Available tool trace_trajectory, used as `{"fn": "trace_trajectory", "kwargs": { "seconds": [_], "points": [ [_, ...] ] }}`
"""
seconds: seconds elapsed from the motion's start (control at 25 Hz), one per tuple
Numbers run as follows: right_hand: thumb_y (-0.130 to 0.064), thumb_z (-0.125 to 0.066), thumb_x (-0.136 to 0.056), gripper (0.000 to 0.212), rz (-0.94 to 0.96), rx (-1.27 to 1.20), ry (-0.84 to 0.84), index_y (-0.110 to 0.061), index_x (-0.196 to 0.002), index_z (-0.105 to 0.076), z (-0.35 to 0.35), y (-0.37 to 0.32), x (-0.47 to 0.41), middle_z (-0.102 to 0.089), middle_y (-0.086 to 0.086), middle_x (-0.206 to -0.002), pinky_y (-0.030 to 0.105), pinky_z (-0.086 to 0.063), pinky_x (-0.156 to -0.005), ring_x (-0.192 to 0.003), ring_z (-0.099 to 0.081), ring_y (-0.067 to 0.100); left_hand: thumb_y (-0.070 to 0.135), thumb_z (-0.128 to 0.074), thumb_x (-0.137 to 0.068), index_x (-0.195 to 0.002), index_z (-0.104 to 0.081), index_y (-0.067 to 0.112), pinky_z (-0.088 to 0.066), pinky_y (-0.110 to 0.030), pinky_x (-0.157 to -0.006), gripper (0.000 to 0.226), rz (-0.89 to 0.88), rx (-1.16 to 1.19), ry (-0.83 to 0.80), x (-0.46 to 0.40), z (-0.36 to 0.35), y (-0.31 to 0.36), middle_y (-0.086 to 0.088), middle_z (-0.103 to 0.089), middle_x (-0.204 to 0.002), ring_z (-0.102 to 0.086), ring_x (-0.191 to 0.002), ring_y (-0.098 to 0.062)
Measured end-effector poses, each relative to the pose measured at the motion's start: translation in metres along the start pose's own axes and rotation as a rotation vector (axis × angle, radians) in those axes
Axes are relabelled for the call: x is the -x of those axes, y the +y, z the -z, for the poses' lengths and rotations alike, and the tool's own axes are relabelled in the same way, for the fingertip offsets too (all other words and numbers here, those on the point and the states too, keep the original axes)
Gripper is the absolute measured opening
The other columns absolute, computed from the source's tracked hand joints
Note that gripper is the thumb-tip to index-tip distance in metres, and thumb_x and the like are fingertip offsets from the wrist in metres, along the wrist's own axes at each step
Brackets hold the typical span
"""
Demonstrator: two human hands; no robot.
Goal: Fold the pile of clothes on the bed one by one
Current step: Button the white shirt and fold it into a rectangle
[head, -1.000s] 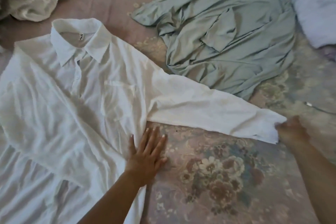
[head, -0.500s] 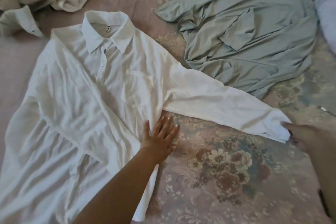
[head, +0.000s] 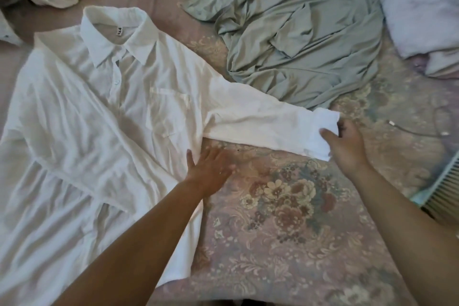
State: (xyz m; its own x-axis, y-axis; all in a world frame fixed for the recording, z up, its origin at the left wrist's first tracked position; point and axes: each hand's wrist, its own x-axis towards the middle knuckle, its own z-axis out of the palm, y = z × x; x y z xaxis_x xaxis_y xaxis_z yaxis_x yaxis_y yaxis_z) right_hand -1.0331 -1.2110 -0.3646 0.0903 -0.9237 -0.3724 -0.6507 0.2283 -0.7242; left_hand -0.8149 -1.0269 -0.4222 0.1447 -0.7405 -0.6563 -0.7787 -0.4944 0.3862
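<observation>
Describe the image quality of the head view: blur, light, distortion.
Head view: soft, even daylight with no glare; the left hand is smeared by motion blur at the fingers, flat beside the white shirt; the right hand at the cuff is sharper; the shirt is nearly overexposed, folds faint; wide-angle bending shows at the edges; the grey garment reads clearly.

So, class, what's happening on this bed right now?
A person is folding a white shirt spread flat on the floral bedspread. The left hand presses flat beside the shirt's armpit, while the right hand pinches the cuff of the outstretched sleeve. A crumpled grey-green garment waits beyond.
</observation>
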Motion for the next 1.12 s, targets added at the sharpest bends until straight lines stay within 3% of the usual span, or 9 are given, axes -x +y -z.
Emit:
{"fn": "trace_trajectory", "kwargs": {
  "seconds": [0.16, 0.28, 0.36, 0.44, 0.56, 0.68, 0.8, 0.92, 1.12],
  "points": [
    [-0.007, -0.056, -0.091, 0.012, 0.148, -0.027, -0.114, -0.014, -0.101, -0.053, -0.059, -0.063, 0.067, -0.059, -0.002, -0.088, 0.029, -0.044, -0.067, -0.081, -0.056, 0.015, 0.064, -0.051, -0.085, -0.146, -0.033, 0.025, -0.027, -0.034, -0.113, 0.075, -0.014, 1.176, 0.072, 0.03, 0.045, 0.038, 0.005, -0.037, -0.149, -0.038, -0.136, -0.014],
    [-0.004, -0.055, -0.091, 0.018, 0.122, -0.128, -0.43, -0.019, -0.101, -0.06, -0.113, -0.104, 0.126, -0.064, -0.012, -0.088, 0.013, -0.048, -0.071, -0.077, -0.06, -0.002, 0.059, -0.066, -0.074, -0.135, -0.042, 0.01, -0.052, -0.031, -0.087, 0.082, 0.121, 1.511, 0.119, 0.05, 0.069, 0.034, -0.008, -0.06, -0.126, -0.062, -0.11, -0.019],
    [0.002, -0.051, -0.09, 0.026, 0.028, -0.255, -0.539, -0.017, -0.099, -0.067, -0.139, -0.117, 0.156, -0.067, -0.008, -0.102, 0.015, -0.05, -0.08, -0.09, -0.064, 0.001, 0.034, -0.062, -0.089, -0.123, -0.049, 0.002, -0.052, -0.032, -0.081, 0.049, 0.333, 1.514, 0.356, 0.061, 0.079, 0.004, -0.012, -0.062, -0.114, -0.063, -0.102, -0.024],
    [0.001, -0.048, -0.091, 0.027, -0.133, -0.403, -0.414, -0.017, -0.094, -0.069, -0.158, -0.116, 0.173, -0.068, 0.002, -0.104, 0.024, -0.054, -0.081, -0.096, -0.064, 0.012, 0.021, -0.049, -0.097, -0.121, -0.055, 0.004, -0.047, -0.031, -0.084, 0.03, 0.479, 1.487, 0.544, 0.081, 0.088, -0.038, -0.007, -0.06, -0.109, -0.059, -0.103, -0.025],
    [-0.017, -0.052, -0.096, 0.007, -0.511, -0.528, -0.306, -0.015, -0.094, -0.058, -0.188, -0.1, 0.19, -0.059, 0.009, -0.094, 0.033, -0.052, -0.072, -0.081, -0.061, 0.019, 0.02, -0.046, -0.099, -0.124, -0.057, 0.012, -0.048, -0.034, -0.092, 0.028, 0.461, 1.557, 0.696, 0.12, 0.099, -0.095, -0.001, -0.061, -0.112, -0.059, -0.106, -0.02],
    [-0.035, -0.054, -0.095, 0.024, -0.829, -0.763, -0.37, -0.011, -0.095, -0.051, -0.229, -0.095, 0.201, -0.053, 0.01, -0.087, 0.036, -0.05, -0.072, -0.077, -0.056, 0.021, 0.024, -0.05, -0.097, -0.116, -0.063, 0.017, -0.051, -0.037, -0.092, 0.024, 0.449, 1.544, 0.796, 0.16, 0.097, -0.156, 0.002, -0.067, -0.11, -0.063, -0.103, -0.016],
    [-0.038, -0.049, -0.097, 0.027, -0.888, -0.927, -0.398, -0.011, -0.098, -0.05, -0.271, -0.11, 0.206, -0.053, 0.01, -0.094, 0.036, -0.045, -0.083, -0.085, -0.056, 0.021, 0.024, -0.048, -0.099, -0.113, -0.062, 0.02, -0.049, -0.029, -0.088, 0.021, 0.507, 1.501, 0.9, 0.196, 0.084, -0.215, 0.002, -0.066, -0.112, -0.062, -0.104, -0.014],
    [-0.033, -0.043, -0.1, 0.048, -0.899, -0.918, -0.372, -0.007, -0.14, -0.036, -0.302, -0.12, 0.214, -0.043, 0.013, -0.14, 0.038, -0.035, -0.103, -0.126, -0.047, 0.024, 0.022, -0.046, -0.1, -0.121, -0.058, 0.015, -0.046, -0.031, -0.09, 0.025, 0.644, 1.432, 0.979, 0.216, 0.061, -0.263, -0.002, -0.062, -0.114, -0.059, -0.103, -0.018],
    [-0.025, -0.039, -0.102, 0.044, -0.828, -0.851, -0.232, -0.006, -0.142, -0.036, -0.324, -0.12, 0.201, -0.041, 0.011, -0.146, 0.035, -0.035, -0.106, -0.133, -0.041, 0.024, 0.025, -0.048, -0.099, -0.111, -0.058, 0.016, -0.048, -0.039, -0.085, 0.018, 0.806, 1.445, 0.781, 0.224, 0.006, -0.318, -0.006, -0.061, -0.109, -0.059, -0.1, -0.028]
  ]
}}
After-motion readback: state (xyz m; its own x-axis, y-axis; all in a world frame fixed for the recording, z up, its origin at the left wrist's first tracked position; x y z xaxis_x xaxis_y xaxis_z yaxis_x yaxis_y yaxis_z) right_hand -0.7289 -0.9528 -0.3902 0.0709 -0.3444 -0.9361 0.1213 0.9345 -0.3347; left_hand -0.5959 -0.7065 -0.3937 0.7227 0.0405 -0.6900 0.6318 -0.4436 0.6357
